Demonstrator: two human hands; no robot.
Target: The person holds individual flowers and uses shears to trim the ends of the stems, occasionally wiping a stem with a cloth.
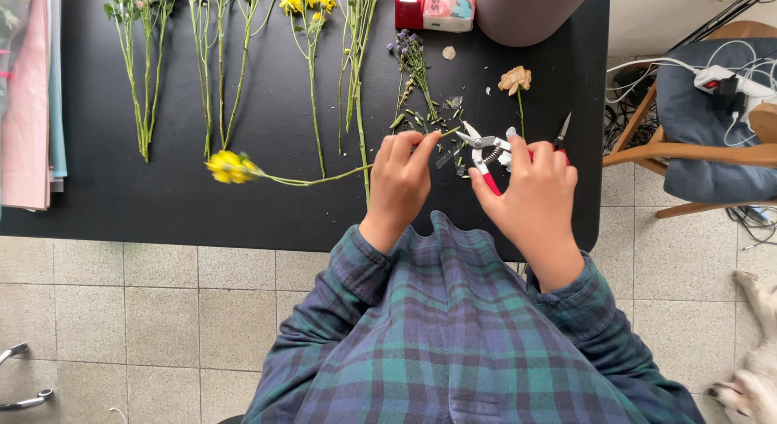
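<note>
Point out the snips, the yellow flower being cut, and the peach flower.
snips [484, 153]: head view, on the pivot spring.
yellow flower [229, 167]: head view, on the bloom.
peach flower [515, 79]: head view, on the bloom.

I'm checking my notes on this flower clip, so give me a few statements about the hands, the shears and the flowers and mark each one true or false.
1. The left hand holds a yellow flower by its stem. True.
2. The right hand holds red-handled shears. True.
3. The shears' blades point away from the stem. False: they point towards the stem end at the left hand.
4. The table is white. False: it is black.
5. A peach flower lies on the table beyond the right hand. True.
</note>
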